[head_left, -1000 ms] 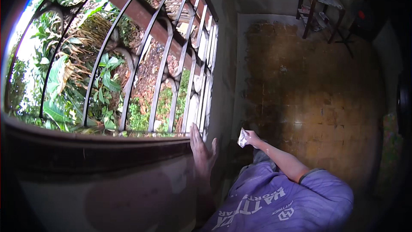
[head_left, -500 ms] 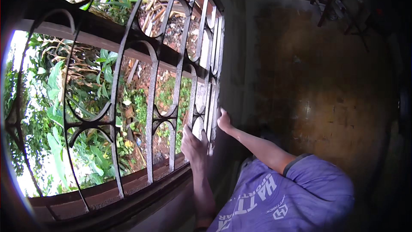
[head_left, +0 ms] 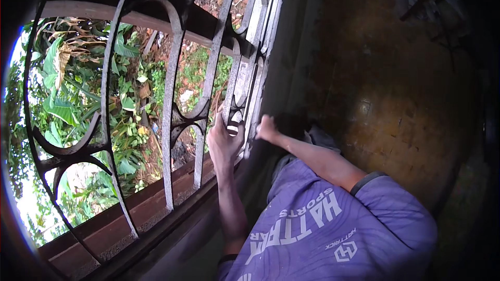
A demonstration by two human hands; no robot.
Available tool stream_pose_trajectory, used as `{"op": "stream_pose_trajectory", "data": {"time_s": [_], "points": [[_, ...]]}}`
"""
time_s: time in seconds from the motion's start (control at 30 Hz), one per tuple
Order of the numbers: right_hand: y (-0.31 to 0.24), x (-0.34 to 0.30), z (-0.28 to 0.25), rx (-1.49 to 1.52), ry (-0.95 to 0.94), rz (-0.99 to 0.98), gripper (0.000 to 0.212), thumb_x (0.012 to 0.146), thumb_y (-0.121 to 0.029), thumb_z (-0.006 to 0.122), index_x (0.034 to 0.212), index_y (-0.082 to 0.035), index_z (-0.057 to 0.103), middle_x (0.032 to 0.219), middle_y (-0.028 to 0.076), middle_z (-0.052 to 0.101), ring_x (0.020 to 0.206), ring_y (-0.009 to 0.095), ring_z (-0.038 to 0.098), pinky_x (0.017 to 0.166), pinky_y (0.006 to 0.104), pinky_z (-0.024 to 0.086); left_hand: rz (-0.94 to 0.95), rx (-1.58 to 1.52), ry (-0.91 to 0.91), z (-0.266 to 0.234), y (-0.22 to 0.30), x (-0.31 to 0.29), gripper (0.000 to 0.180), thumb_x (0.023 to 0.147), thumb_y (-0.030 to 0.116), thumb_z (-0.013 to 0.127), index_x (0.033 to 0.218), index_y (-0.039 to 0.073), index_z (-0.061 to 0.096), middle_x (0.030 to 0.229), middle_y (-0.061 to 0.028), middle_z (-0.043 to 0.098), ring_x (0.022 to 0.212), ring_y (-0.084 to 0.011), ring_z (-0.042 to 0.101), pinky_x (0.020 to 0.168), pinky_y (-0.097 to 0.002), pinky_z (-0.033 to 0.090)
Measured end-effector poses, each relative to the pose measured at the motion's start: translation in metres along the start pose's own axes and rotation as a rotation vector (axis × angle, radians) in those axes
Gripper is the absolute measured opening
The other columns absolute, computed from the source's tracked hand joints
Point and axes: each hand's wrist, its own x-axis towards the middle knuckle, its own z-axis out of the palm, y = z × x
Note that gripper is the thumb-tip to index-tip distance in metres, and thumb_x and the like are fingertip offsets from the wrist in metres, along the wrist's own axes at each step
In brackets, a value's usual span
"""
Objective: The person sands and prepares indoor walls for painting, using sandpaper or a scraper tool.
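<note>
A dark metal window grille (head_left: 172, 88) with upright bars and curved pieces fills the left side. At its lower right end, my left hand (head_left: 223, 148) is closed around a bar, with thumb and forefinger on either side of it. A small white and dark band shows between them, too small to name. My right hand (head_left: 267, 129) is curled into a fist beside the pale window frame edge (head_left: 255, 93). Whatever its fingers hold, if anything, is hidden.
A brown wooden sill (head_left: 151, 198) runs below the bars. Outside are green plants (head_left: 62, 104) and littered soil. To the right lies a brown tiled floor (head_left: 364, 83), with dark wooden furniture (head_left: 419, 2) at the far right.
The view has shifted, so grille and floor sit differently in the picture. Both hands remain at the window's right edge, the left still at the bar and the right still closed.
</note>
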Motion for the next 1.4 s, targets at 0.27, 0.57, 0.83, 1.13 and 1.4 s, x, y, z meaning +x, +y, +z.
{"op": "stream_pose_trajectory", "data": {"time_s": [0.27,0.57,0.83,1.13,1.4], "points": [[0.019,0.007,-0.005,-0.233,-0.423,0.121,0.019,0.078,-0.004,0.061,0.091,0.008,0.064,0.099,0.025,0.066,0.087,0.038,0.068,0.079,0.0427,0.057,-0.044,-0.032,-0.035,-0.003,0.01,0.001,0.028,0.074,0.011,0.068,0.099,0.002,0.057,0.083,-0.0126,0.071,0.072,-0.0264,0.07,0.065,-0.0373,0.054],[0.013,-0.038,0.059,0.117,0.045,0.155,0.031,0.08,-0.008,0.06,0.109,0.002,0.056,0.115,0.029,0.057,0.109,0.043,0.057,0.092,0.0434,0.049,0.037,0.07,0.016,0.0,0.0,-0.001,0.025,0.074,0.015,0.068,0.093,0.002,0.058,0.077,-0.0108,0.071,0.066,-0.0258,0.07,0.061,-0.0368,0.054],[0.037,-0.064,0.079,0.37,-0.141,0.312,0.032,0.082,-0.004,0.053,0.113,0.004,0.054,0.105,0.026,0.063,0.101,0.042,0.061,0.081,0.046,0.052,0.269,0.196,0.312,-0.003,0.011,-0.034,0.055,0.077,0.016,0.064,0.128,0.004,0.048,0.122,-0.0154,0.056,0.116,-0.027,0.051,0.103,-0.0448,0.029],[0.081,-0.125,0.065,0.734,-0.706,-0.039,0.017,0.086,0.001,0.04,0.095,0.002,0.054,0.081,0.008,0.056,0.073,0.02,0.058,0.07,0.0392,0.057,0.417,-0.091,0.509,0.026,-0.058,-0.199,0.046,0.079,0.01,0.062,0.124,0.005,0.053,0.116,-0.0111,0.061,0.114,-0.0297,0.054,0.099,-0.0434,0.035],[0.179,-0.161,0.038,0.791,-0.188,0.125,0.042,0.087,0.0,0.046,0.129,0.0,0.049,0.112,0.016,0.058,0.1,0.027,0.062,0.08,0.0442,0.057,0.202,-0.028,0.361,0.017,-0.076,-0.309,0.039,0.075,0.0,0.062,0.113,0.007,0.057,0.112,-0.01,0.06,0.117,-0.0301,0.051,0.1,-0.0438,0.037]]}}
